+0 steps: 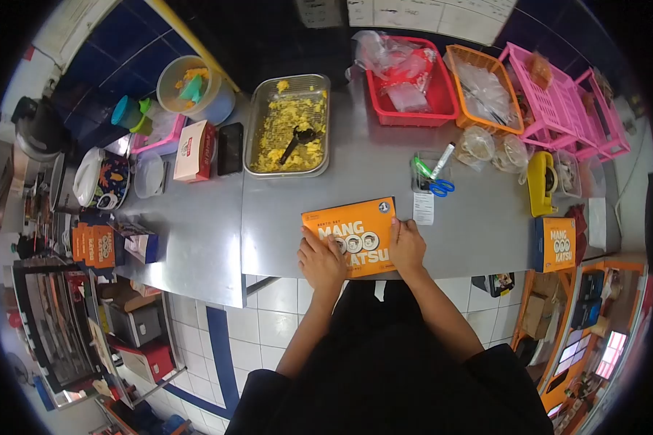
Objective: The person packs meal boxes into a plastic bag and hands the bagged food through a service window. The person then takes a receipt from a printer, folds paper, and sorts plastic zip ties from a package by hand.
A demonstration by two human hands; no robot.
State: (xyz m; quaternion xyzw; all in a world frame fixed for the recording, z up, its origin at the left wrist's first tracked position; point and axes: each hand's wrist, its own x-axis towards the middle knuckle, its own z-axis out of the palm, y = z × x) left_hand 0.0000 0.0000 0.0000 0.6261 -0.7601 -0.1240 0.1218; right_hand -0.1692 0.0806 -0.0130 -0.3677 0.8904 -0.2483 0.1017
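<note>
An orange cardboard bento box (355,209) with white lettering and printed round faces lies at the front edge of the metal table. My left hand (322,259) grips its left side, fingers resting over the lid. On the opposite side, my right hand (407,245) is closed around the box's right edge. The box's inside is hidden. Just beyond the right hand lie a printed paper slip (423,209) and a small clear container with a marker (442,161) and blue-handled scissors (441,188).
A metal tray (252,151) with yellow food and a black utensil stands behind the box. Further right are a red basket (416,118), an orange basket (453,61), a pink rack (551,94) and a yellow tape dispenser (538,185). A dark phone (230,148) lies left.
</note>
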